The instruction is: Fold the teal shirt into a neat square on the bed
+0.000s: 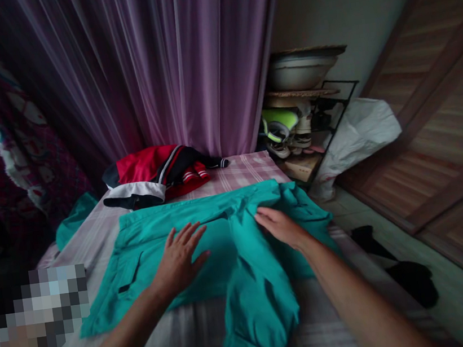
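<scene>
A teal jacket (207, 250) lies spread across the bed, with a dark-trimmed pocket on its left part. One sleeve (263, 283) crosses over the body and hangs toward me past the lower edge. My left hand (183, 256) is over the middle of the jacket, palm down and fingers spread, holding nothing; whether it touches the cloth is unclear. At the upper end of the sleeve, my right hand (279, 227) has its fingers together and closed on the fabric, the thumb hidden.
A red, navy and white garment (150, 173) lies crumpled at the bed's far end. Purple curtains (182, 60) hang behind it. To the right stand a rack with shoes (282, 138) and a basin (301, 70), a white sack (358, 134) and a wooden door (444, 140). Dark cloth (412, 280) lies on the floor.
</scene>
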The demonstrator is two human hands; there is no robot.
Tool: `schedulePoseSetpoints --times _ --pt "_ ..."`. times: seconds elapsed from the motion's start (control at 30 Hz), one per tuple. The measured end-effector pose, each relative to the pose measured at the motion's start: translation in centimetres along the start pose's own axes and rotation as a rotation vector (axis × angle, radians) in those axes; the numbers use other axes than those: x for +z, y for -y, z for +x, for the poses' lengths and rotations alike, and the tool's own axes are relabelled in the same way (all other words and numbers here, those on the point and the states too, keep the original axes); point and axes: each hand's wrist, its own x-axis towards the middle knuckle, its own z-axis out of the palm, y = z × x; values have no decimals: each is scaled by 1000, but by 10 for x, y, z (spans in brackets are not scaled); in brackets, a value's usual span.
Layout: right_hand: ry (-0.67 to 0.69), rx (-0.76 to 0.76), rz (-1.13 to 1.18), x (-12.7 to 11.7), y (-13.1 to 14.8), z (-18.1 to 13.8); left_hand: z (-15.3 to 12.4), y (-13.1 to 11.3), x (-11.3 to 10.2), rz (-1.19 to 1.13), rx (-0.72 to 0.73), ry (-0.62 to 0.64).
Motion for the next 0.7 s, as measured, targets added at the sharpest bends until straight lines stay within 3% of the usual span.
schedulePoseSetpoints --times 0.1,0.2,0.37,0.47,0.7 --pt "234 -129 18 30 23 22 -1 -26 -12 -176 15 -44" --pt "248 -124 25 48 28 43 -18 -47 -20 -315 55 -29" --pt "201 -76 96 58 16 68 -56 -75 -1 -312 272 293" --pt "177 -4 129 60 10 75 -62 -75 10 -230 257 411" --pt "144 144 153 38 -8 71 -45 -59 5 -271 191 380"
